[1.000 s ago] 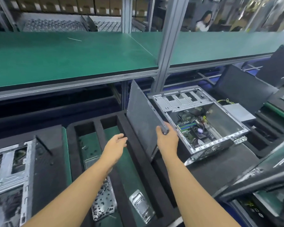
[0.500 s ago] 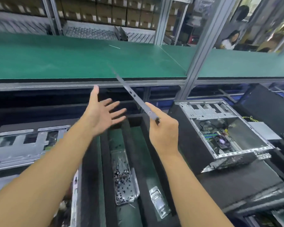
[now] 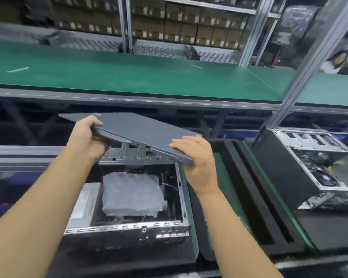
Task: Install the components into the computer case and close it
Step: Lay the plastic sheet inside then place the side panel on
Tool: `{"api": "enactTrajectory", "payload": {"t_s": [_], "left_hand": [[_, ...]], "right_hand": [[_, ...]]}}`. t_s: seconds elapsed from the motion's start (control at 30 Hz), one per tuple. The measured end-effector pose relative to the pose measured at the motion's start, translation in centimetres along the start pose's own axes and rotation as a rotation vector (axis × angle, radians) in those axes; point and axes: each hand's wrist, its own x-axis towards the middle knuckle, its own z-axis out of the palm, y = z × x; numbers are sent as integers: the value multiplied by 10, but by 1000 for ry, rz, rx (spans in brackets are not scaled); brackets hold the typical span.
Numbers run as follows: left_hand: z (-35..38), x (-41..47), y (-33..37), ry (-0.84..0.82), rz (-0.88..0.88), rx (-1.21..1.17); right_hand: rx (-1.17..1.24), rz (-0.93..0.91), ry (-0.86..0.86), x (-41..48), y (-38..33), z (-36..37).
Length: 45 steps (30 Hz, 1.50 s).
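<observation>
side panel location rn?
Head view, centre-left: the side panel is held tilted by the left hand and right hand just above the open case, below the green shelf.

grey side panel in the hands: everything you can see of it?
The side panel is a flat matte grey sheet, metal by its look, with a narrow folded lip along its near edge. It hangs over the open case, tilted down to the right, not seated. The left hand grips its near left corner, the right hand its near right corner.
</observation>
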Motion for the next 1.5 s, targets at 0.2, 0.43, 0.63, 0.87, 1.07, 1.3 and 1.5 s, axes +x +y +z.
{"api": "enactTrajectory", "payload": {"t_s": [0.2,0.43,0.63,0.87,1.07,1.3,1.5], "left_hand": [[-55,-61,-10,62,29,-120],[-94,-111,-49,171,13,-163],[-130,-129,-57,372,52,-57],[-147,-144,-83,743,224,1018],[-156,-135,-90,177,315,1860],[-178,-119,-108,8,158,2217],[-183,-113,-99,-27,191,2259]], "right_hand": [[-31,344,2,-44,-24,20],[103,672,-99,-88,-37,8],[-52,639,-531,-116,-26,-21],[-81,590,-780,-144,-25,-37],[-224,448,-813,-141,-44,-3],[-522,449,-924,-141,-40,28],[-562,431,-942,-141,-44,38]]}}
